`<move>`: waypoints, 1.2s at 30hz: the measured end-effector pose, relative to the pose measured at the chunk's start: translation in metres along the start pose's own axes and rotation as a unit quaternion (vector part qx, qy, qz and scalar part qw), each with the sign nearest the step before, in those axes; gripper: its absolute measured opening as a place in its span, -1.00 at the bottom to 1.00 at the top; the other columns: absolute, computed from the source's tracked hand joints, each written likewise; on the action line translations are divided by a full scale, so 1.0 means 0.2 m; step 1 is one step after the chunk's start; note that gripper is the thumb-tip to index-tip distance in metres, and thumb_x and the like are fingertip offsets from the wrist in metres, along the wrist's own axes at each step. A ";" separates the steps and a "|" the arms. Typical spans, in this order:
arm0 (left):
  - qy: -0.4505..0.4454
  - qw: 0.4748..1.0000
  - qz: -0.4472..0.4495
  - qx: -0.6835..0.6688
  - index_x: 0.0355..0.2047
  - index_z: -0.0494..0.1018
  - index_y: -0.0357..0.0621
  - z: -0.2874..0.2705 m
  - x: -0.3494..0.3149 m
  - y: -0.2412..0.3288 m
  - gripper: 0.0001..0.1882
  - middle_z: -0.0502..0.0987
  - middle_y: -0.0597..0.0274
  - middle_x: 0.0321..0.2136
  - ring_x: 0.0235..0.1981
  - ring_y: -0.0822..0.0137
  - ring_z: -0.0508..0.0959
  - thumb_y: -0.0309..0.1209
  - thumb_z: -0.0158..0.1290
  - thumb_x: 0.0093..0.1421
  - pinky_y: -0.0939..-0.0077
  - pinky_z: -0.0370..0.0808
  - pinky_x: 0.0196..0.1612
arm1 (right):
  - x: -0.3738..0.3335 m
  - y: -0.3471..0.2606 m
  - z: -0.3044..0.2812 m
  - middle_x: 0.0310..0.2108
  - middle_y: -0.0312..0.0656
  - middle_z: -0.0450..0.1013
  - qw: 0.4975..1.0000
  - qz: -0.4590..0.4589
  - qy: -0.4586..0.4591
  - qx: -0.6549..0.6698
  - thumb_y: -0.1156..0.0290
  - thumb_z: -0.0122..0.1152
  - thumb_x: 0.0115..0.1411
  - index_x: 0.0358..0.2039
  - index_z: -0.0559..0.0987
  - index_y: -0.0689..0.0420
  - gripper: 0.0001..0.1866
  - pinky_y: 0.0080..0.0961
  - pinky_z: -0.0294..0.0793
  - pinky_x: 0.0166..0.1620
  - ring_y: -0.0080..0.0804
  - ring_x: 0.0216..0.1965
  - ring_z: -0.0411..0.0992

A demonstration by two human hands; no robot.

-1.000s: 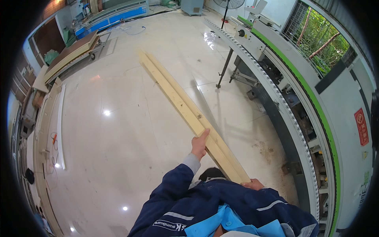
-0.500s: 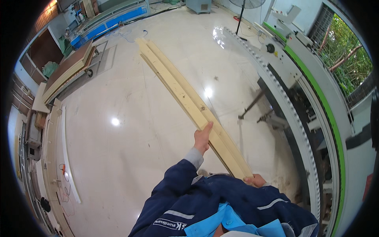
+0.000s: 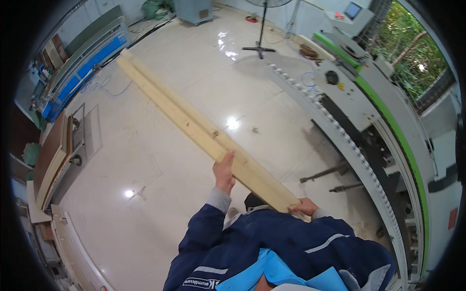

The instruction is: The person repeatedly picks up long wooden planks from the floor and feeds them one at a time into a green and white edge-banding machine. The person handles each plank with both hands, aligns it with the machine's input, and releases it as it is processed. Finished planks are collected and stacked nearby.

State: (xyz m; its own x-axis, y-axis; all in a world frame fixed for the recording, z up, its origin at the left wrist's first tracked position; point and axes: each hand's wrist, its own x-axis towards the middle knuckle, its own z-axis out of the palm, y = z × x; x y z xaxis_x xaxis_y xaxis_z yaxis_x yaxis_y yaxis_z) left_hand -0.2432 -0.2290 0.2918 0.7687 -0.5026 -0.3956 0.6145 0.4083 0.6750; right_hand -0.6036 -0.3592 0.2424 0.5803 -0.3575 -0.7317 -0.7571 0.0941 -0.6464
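Observation:
A small stack of long, pale wooden boards (image 3: 187, 123) slants across the view, from close to my body out to the far left, off the floor. My left hand (image 3: 224, 173) grips it from its left edge partway along, with the thumb lying on the top face. At the near end, my right hand (image 3: 304, 207) is closed on the boards' right corner. The fingers under the boards are hidden. Dark knots show on the upper face, and the far end is blurred.
A long machine with a green stripe (image 3: 388, 114) and a roller-edged rail (image 3: 340, 128) runs along the right. A stand fan (image 3: 260, 48) is at the back. Stacked panels (image 3: 54, 155) rest on a wheeled cart at left. Beyond it is a blue-sided bench (image 3: 85, 72).
The boards' far end has swung left in the view, with both hands still holding them. The surroundings have shifted, and more of the fan and the machine's screen now shows.

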 end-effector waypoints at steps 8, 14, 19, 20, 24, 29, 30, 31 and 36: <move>0.013 0.997 0.062 0.054 -0.12 0.48 -0.39 0.37 1.56 0.53 -0.62 0.59 0.14 -0.26 -0.34 0.33 0.60 -0.39 0.28 0.13 0.50 0.58 -0.30 | 1.34 -1.08 -0.23 -0.17 -0.16 0.59 0.999 -0.029 -0.011 0.010 -0.12 0.45 -0.07 -0.08 0.63 0.27 -0.27 -0.46 0.45 -0.02 -0.40 -0.14 0.52; 0.005 0.992 0.002 0.125 -0.07 0.47 -0.39 0.68 2.63 1.07 -0.56 0.58 0.14 -0.20 -0.26 0.34 0.61 -0.25 0.20 0.22 0.47 0.58 -0.23 | 2.02 -2.05 -0.49 -0.19 -0.11 0.61 0.998 -0.042 -0.013 -0.033 -0.21 0.40 -0.07 -0.12 0.66 0.21 -0.27 -0.45 0.45 -0.02 -0.32 -0.13 0.54; -0.099 0.980 0.040 0.166 0.06 0.39 -0.28 0.89 3.48 1.39 -0.51 0.54 0.18 -0.08 -0.15 0.34 0.59 -0.11 0.02 0.34 0.47 0.60 -0.22 | 2.72 -2.74 -0.63 -0.23 0.02 0.59 0.992 -0.074 0.031 -0.093 -0.42 0.17 -0.03 -0.22 0.69 0.17 -0.19 -0.29 0.45 -0.05 -0.09 -0.15 0.54; -0.097 0.984 0.007 0.152 0.06 0.39 -0.24 0.93 3.68 1.46 -0.51 0.54 0.19 -0.11 -0.18 0.36 0.59 -0.09 0.01 0.33 0.51 0.60 -0.28 | 2.88 -2.87 -0.65 -0.24 0.04 0.59 0.994 -0.058 0.045 -0.079 -0.42 0.15 -0.01 -0.24 0.69 0.18 -0.19 -0.28 0.45 -0.07 -0.08 -0.16 0.54; -0.038 0.976 -0.051 0.210 0.07 0.38 -0.14 1.06 4.47 1.75 -0.50 0.55 0.23 -0.19 -0.28 0.43 0.59 -0.02 0.01 0.32 0.65 0.56 -0.45 | 3.49 -3.44 -0.74 -0.24 0.07 0.58 0.996 -0.035 0.062 -0.054 -0.47 0.05 0.02 -0.26 0.66 0.22 -0.13 -0.25 0.45 -0.09 -0.06 -0.15 0.53; -0.155 0.944 -0.109 0.270 0.13 0.33 -0.12 1.28 5.34 2.15 -0.49 0.51 0.23 -0.10 -0.31 0.50 0.56 -0.04 -0.03 0.33 0.78 0.44 -0.56 | 3.98 -4.06 -0.88 -0.05 0.07 0.51 0.982 -0.107 0.146 -0.060 -0.45 0.01 0.06 0.04 0.54 0.10 -0.13 -0.17 0.40 0.03 -0.02 0.00 0.44; -0.185 0.937 -0.116 0.272 0.16 0.30 -0.13 1.33 5.50 2.19 -0.48 0.49 0.23 -0.07 -0.32 0.52 0.55 -0.06 -0.04 0.34 0.81 0.42 -0.57 | 4.07 -4.16 -0.94 -0.02 0.03 0.49 0.982 -0.121 0.141 -0.038 -0.41 0.01 0.10 0.08 0.51 0.06 -0.18 -0.18 0.39 0.05 -0.02 0.02 0.42; -0.211 0.922 -0.013 0.325 0.20 0.25 -0.13 1.35 5.65 2.20 -0.47 0.46 0.23 -0.04 -0.30 0.52 0.53 -0.09 -0.06 0.35 0.82 0.40 -0.56 | 4.16 -4.26 -0.97 0.01 0.00 0.47 0.979 -0.149 0.141 -0.016 -0.36 0.02 0.14 0.13 0.47 0.02 -0.22 -0.19 0.38 0.07 -0.02 0.05 0.40; -0.200 0.888 0.114 0.397 0.32 0.07 -0.15 1.50 6.40 2.22 -0.37 0.33 0.19 0.10 -0.12 0.46 0.44 -0.15 -0.08 0.35 0.75 0.43 -0.32 | 4.71 -4.69 -1.19 -0.04 -0.04 0.50 0.957 -0.191 0.219 -0.020 -0.25 -0.02 0.24 0.16 0.47 -0.09 -0.36 -0.18 0.38 0.07 -0.01 0.02 0.41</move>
State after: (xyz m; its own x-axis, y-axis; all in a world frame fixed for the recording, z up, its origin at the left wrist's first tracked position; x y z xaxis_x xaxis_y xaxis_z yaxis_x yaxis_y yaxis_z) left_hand 0.9606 -0.9205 0.2713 0.6347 -0.7713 -0.0464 0.0090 -0.0527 0.9986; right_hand 0.5811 -1.0057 0.2115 0.6414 -0.7152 -0.2775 -0.5319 -0.1540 -0.8327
